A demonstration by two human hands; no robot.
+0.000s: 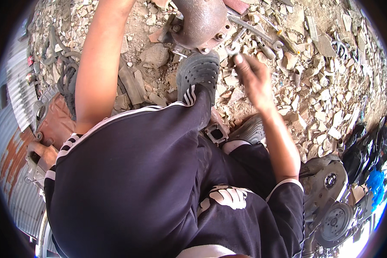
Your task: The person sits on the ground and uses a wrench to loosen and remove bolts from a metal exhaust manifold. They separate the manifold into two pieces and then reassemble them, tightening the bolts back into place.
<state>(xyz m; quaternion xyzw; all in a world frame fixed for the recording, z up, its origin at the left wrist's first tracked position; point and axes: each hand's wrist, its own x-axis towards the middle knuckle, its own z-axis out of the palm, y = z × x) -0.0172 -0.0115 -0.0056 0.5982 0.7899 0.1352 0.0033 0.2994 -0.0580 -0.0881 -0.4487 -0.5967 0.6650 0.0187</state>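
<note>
My right hand (254,79) is closed, its thumb pressed down against the end of a small wrench (233,48). The wrench's shank slants up and away from the fingertips. Just left of it, a rusty curved metal casting (202,23) lies on the ground, with bolts along its flange. My foot in a grey clog (197,71) rests against the casting's near edge. My left arm reaches up past the top edge, so the left hand is out of the picture. A longer wrench (258,32) lies right of the casting.
Broken stones (314,107) cover the ground. A square metal tube (217,132) sits between my feet. At left are a reddish housing (58,120), dark hoses (66,64) and corrugated sheets (23,86). An engine with a pulley (335,223) and blue plastic (375,185) stand at right.
</note>
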